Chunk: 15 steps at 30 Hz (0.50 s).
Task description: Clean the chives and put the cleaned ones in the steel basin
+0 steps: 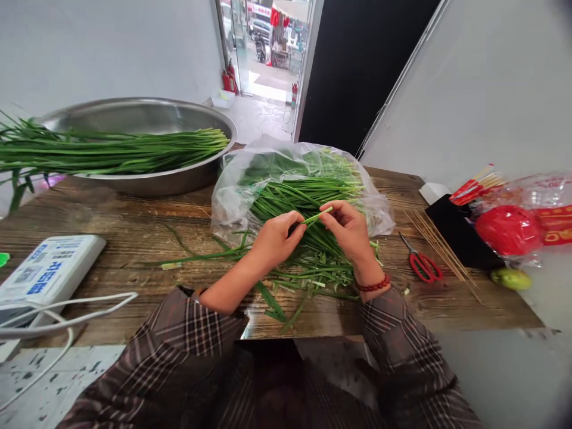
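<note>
Between my two hands runs a thin green garlic chive [316, 216], its pale end toward the right. My left hand [279, 233] pinches its left part, fingers closed. On the right, my right hand [348, 229] has thumb and fingers closed on the pale end. Just beyond them, a bunch of chives [295, 193] lies in an open clear plastic bag [226, 205]. Loose trimmings and leaves [313, 277] are scattered on the wooden table [134, 220] beneath my hands.
A large steel basin [156, 185] at the back left holds long chives [147, 149] that hang over its rim. Red-handled scissors [424, 267] and thin wooden sticks [440, 247] lie at right, near a black box [465, 235]. A white box [53, 271] with cables [89, 301] sits at left.
</note>
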Tool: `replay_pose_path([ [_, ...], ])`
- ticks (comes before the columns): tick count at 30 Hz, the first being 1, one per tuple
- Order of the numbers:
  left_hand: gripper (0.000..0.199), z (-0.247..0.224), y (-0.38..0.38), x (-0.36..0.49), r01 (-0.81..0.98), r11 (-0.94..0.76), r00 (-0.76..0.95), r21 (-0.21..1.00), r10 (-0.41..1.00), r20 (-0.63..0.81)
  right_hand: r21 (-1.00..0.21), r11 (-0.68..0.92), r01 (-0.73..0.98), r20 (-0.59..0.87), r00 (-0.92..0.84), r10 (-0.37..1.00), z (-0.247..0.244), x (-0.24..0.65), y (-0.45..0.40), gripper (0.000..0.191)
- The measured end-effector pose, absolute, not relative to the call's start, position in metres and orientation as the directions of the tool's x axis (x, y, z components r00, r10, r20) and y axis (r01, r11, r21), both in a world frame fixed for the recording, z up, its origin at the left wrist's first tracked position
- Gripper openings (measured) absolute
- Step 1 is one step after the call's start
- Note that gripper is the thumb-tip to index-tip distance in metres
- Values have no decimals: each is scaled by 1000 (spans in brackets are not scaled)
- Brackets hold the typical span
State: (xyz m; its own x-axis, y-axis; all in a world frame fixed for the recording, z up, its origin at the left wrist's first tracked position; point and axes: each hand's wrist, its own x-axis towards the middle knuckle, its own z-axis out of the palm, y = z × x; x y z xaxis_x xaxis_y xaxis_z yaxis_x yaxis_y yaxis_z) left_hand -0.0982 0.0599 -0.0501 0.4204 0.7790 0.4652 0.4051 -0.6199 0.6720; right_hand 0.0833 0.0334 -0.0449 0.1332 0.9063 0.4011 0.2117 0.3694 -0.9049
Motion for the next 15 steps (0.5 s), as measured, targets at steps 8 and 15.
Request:
replay_pose_path([
  [8, 16, -39, 48, -96, 188, -451, 548, 873, 785, 287, -920, 359, 155, 374, 78, 924, -46, 80, 29, 29],
  [15, 19, -49, 57, -100, 433, -670, 427, 603, 742, 517, -890, 406, 205, 453, 324, 830, -46, 87, 29, 35],
])
